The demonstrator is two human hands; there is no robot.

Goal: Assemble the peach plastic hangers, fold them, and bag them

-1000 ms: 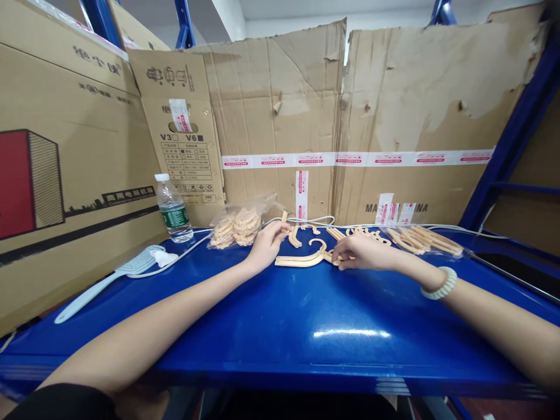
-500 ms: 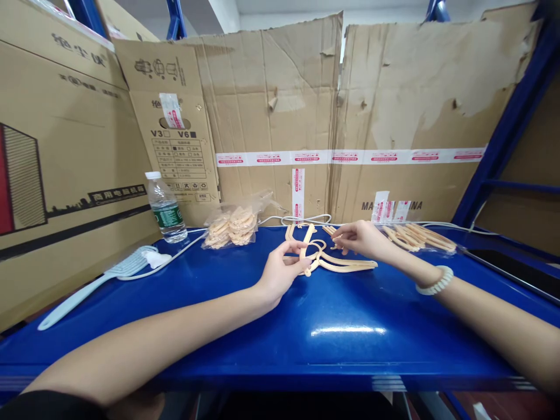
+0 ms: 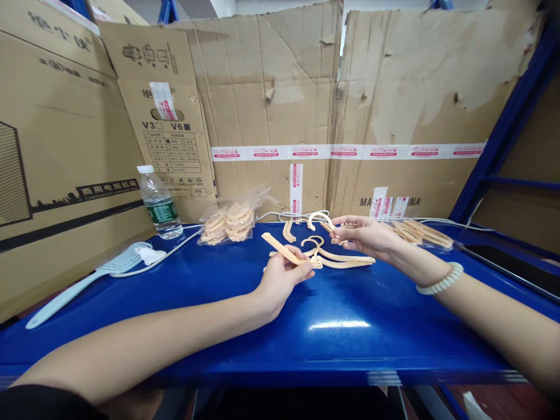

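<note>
Upright cardboard panels (image 3: 271, 105), banded with printed tape, are set along the back of a glossy blue table (image 3: 219, 344). Above its middle, a straight pale arm piece (image 3: 276, 245) is pinched between the thumb and fingers of the left hand (image 3: 280, 283), its far end tilted up to the left. A curved hook piece (image 3: 318, 214) is gripped by the fingertips of the right hand (image 3: 365, 236), raised just over the table; exactly where its lower end is held cannot be made out well, as it is crossed by the fingers and the pieces behind. The two parts are held near each other but apart.

The step in hand is judged to be the pairing of these loose parts; for a join, the hook's end would have to be brought down and lined up with the arm piece's near end.

Just beyond the left hand, a hanger (image 3: 345, 258) is laid flat, partly hidden. Behind it, curved parts (image 3: 289, 231) are scattered. Farther out, a bag of pale pieces (image 3: 231, 223), a water bottle (image 3: 161, 204) and a light-blue brush (image 3: 98, 272) are placed to the left; a bundle of sticks (image 3: 422, 232) is left to the right.
</note>
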